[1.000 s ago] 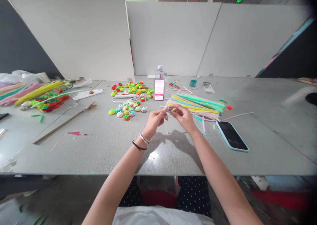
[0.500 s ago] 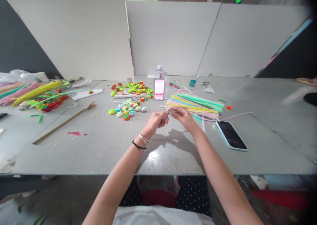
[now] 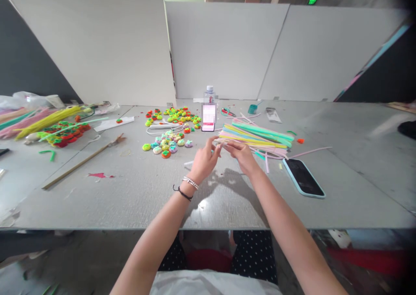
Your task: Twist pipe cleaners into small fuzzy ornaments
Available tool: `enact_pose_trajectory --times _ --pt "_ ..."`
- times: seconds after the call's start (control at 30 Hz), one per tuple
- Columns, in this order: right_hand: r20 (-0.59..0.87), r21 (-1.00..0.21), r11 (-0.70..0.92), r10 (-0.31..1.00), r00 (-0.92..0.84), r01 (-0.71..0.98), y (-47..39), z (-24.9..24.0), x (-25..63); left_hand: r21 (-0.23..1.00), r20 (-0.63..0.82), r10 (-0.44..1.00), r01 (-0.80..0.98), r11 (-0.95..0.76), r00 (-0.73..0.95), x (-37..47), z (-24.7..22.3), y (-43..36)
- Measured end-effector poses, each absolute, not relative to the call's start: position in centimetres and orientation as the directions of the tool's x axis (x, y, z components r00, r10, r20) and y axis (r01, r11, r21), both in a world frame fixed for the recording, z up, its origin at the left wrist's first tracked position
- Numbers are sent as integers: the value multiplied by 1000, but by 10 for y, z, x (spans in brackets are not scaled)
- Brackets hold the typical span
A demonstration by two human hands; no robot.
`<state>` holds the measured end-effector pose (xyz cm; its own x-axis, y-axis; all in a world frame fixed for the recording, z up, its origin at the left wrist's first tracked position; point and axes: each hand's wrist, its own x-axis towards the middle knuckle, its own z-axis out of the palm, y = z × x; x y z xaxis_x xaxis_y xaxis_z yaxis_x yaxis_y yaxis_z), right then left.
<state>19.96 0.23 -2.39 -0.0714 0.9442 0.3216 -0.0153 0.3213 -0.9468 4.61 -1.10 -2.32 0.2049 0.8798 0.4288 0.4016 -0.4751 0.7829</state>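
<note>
My left hand [image 3: 207, 157] and my right hand [image 3: 241, 154] meet over the table, fingertips pinched together on a thin pale pipe cleaner. Most of it is hidden by the fingers. A whitish end [image 3: 188, 163] pokes out to the left of my left hand, and it seems to belong to the same piece. Just beyond my right hand lies a bundle of pastel pipe cleaners [image 3: 260, 135], in pink, yellow, blue and mint. To the left of my left hand sits a cluster of small round pastel fuzzy pieces [image 3: 169, 142].
A phone [image 3: 303, 178] lies to the right, and another phone [image 3: 208, 117] leans upright against a bottle [image 3: 209, 96]. Orange and green fuzzy pieces [image 3: 182, 113] are behind. On the left are a wooden stick [image 3: 78, 164] and yellow pipe cleaners [image 3: 48, 121]. White panels [image 3: 227, 48] close the back.
My left hand has turned and its fingers have lifted slightly. A whitish end now shows to its left. My right hand has barely moved.
</note>
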Motion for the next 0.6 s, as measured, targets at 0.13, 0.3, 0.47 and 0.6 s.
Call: enact_pose_trajectory --times 0.13,0.3,0.47,0.6 --pt "279 -958 278 960 -7 -68 4 -26 201 485 594 754 623 -614 280 47 -26 -14" --pt "262 -958 255 964 -37 -133 3 -25 199 391 660 683 634 -667 313 47 -33 -10" --pt "268 -950 246 959 -96 -192 3 -25 197 429 666 697 629 -649 265 46 -34 -10" --pt "226 -960 195 963 -146 -200 2 -27 195 507 681 708 579 -639 186 48 -33 -10"
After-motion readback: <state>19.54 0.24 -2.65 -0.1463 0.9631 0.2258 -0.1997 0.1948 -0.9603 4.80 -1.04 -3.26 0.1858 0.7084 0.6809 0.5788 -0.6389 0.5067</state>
